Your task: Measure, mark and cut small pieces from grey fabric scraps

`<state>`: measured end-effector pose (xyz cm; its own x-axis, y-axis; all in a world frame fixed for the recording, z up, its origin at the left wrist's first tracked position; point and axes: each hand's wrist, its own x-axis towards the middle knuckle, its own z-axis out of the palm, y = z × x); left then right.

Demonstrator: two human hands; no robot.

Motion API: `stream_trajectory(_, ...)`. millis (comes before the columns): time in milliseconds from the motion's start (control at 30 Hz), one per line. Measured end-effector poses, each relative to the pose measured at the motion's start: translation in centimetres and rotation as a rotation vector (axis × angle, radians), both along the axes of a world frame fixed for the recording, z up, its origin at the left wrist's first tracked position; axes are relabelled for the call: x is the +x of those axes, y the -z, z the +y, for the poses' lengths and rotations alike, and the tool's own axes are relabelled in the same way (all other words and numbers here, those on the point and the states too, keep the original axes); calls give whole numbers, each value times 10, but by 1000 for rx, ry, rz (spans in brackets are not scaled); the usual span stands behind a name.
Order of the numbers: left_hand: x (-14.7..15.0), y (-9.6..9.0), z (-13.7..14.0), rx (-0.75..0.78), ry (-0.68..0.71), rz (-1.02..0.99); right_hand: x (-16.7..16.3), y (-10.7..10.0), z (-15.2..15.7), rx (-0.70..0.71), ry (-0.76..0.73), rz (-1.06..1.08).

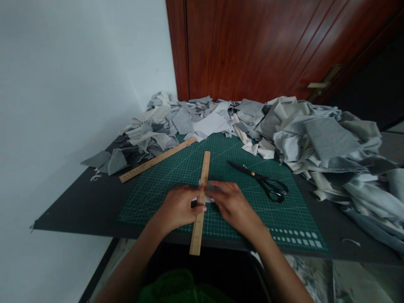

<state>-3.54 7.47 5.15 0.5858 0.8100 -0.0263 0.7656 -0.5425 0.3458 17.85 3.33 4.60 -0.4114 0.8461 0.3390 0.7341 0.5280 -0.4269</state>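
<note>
Where a dark table [82, 210] spreads before me, fabric scraps [331, 136] heap along its back and right, and a green cutting mat [151, 195] covers its middle. 1 wooden ruler [158, 160] slants over the mat's left edge; a 2nd ruler [201, 201] points away from me. Black scissors [256, 174] lie to the right. My left hand [179, 206] presses that 2nd ruler, thumb and forefinger apart; my right hand [232, 204] touches a small pale piece [208, 200] beneath it, whether pinching I cannot tell

Dim lt; door [240, 50] w/ sheen; edges warped.
</note>
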Motion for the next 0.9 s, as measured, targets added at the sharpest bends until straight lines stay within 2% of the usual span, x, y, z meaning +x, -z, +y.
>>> stream_trajectory(167,-1,2,2,-1,-8,-18,-7,7,2,-33,12,-106)
stream_trajectory(400,-6,10,4,5,32,-108,-2,14,4,-35,-1,-69)
stream_trajectory(600,-22,18,14,-72,60,-361,-3,18,4,-22,22,-41)
stream_trajectory(900,-25,26,17,120,141,-245,-3,25,6,-8,27,-70)
